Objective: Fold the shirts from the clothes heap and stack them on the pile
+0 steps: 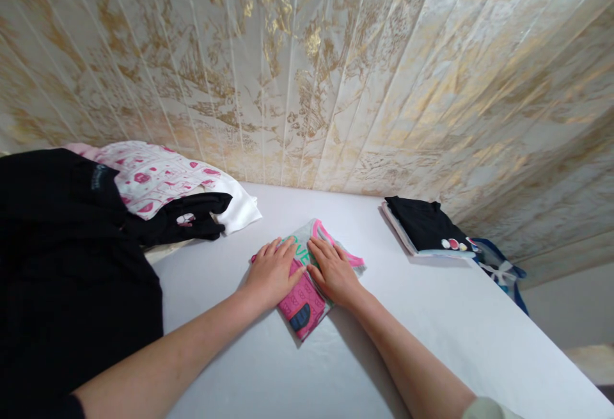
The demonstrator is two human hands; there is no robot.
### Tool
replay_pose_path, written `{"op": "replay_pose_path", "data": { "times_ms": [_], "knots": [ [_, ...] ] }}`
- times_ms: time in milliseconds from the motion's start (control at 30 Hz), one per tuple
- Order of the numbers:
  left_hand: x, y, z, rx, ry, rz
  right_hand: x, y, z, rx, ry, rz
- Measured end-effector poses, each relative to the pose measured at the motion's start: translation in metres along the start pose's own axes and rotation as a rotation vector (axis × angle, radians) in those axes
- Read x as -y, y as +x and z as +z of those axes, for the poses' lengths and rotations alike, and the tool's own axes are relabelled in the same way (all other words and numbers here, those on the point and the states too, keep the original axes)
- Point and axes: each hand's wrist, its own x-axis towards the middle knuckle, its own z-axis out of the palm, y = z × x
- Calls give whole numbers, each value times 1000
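Note:
A small folded garment, grey and pink with green lettering and pink trim (303, 307), lies on the white table (230, 368) in front of me. My left hand (271, 272) rests flat on its left part, fingers stretched out and pointing away from me. On the right part, my right hand (336, 272) presses down with its fingers extended. Both thumbs point toward each other near the middle of the cloth. The parts of the garment under my palms are hidden.
At the left is a heap of loose clothes: a black garment (71, 265), a white one with pink print (153, 176) and a white piece (240, 208). A folded stack topped with black cloth (422, 221) sits far right, beside a blue bag (503, 268). Behind hangs a gold-patterned curtain (307, 73).

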Motion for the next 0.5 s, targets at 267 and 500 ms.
{"op": "replay_pose_path", "data": {
  "times_ms": [267, 500],
  "knots": [
    [29, 17, -2, -94, -65, -159, -2, 0, -2, 12, 13, -13],
    [31, 20, -4, -19, -68, -188, -5, 0, -1, -27, 41, -51]
  ]
}}
